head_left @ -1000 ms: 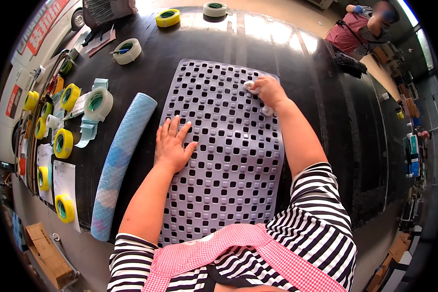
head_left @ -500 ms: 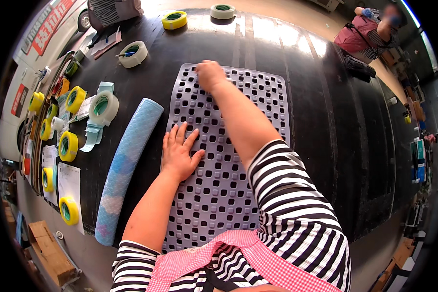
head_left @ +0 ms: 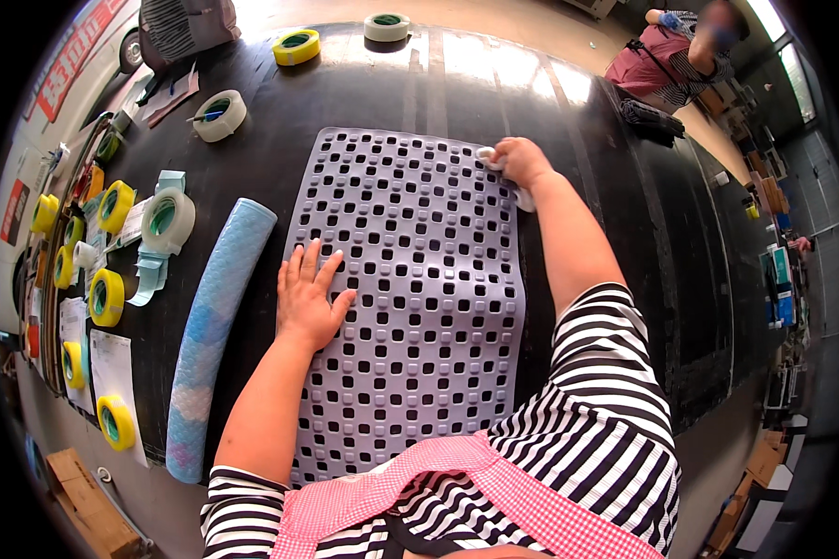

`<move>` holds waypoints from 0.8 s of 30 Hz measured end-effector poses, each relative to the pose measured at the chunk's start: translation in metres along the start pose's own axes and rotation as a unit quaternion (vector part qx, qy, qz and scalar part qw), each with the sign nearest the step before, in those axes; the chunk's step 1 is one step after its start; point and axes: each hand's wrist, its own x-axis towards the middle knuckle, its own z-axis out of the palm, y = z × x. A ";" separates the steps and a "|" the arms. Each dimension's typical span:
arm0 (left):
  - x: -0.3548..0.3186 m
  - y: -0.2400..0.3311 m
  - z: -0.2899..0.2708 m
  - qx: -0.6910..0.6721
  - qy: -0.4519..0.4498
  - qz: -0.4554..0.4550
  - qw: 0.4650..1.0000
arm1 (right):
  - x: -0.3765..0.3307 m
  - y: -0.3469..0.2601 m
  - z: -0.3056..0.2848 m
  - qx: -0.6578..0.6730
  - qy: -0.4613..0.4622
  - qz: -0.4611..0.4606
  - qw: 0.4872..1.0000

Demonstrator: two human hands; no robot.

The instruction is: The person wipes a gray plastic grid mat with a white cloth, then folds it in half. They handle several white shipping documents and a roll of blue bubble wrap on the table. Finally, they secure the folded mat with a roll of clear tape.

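A lavender-grey bath mat point(head_left: 410, 289) with rows of square holes and raised bumps lies flat on the black table point(head_left: 615, 279) before me. My left hand point(head_left: 311, 296) rests on the mat's left side, palm down with its fingers spread. At the far right corner of the mat, my right hand point(head_left: 524, 164) is closed on a crumpled white cloth point(head_left: 491, 159), part of which hangs below the fingers. Left of the mat lies a rolled-up blue patterned mat point(head_left: 216, 326), apart from it.
Several yellow tape rolls point(head_left: 107, 298) and a white tape roll point(head_left: 168, 222) crowd the left edge over papers. More rolls, one of them yellow point(head_left: 296, 47), stand at the far side. A black folded bundle point(head_left: 651, 119) lies far right, near another person point(head_left: 667, 61).
My right hand has swept from the mat's far left corner to its far right corner with the cloth. My left hand stays on the mat; the whole view has shifted slightly.
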 end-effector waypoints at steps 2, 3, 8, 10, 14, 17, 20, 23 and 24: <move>0.000 -0.003 -0.001 -0.001 0.001 -0.003 1.000 | -0.011 0.008 -0.023 -0.081 -0.051 0.100 0.990; -0.001 -0.003 -0.001 0.001 0.001 -0.006 1.000 | -0.011 0.000 -0.038 -0.152 -0.082 0.150 0.974; 0.002 -0.002 -0.001 0.011 -0.015 -0.007 1.000 | 0.034 -0.107 -0.011 0.028 0.095 -0.095 0.991; 0.002 -0.004 0.000 0.013 -0.002 0.004 1.000 | 0.051 -0.190 0.018 0.019 0.107 -0.192 0.975; 0.000 -0.004 -0.005 0.019 -0.022 -0.008 1.000 | 0.082 -0.290 0.073 -0.022 0.085 -0.325 0.942; -0.003 -0.006 -0.001 0.010 -0.013 -0.005 1.000 | 0.104 -0.275 0.080 -0.093 0.099 -0.243 0.960; -0.003 -0.003 -0.002 0.010 -0.014 -0.008 1.000 | 0.131 -0.232 0.059 -0.161 0.075 -0.069 0.982; 0.001 -0.002 -0.003 0.005 -0.007 0.001 1.000 | 0.130 -0.199 0.041 -0.122 0.142 -0.006 0.982; 0.003 0.000 -0.001 -0.001 -0.008 0.009 1.000 | 0.120 -0.203 0.039 -0.097 0.150 -0.048 0.983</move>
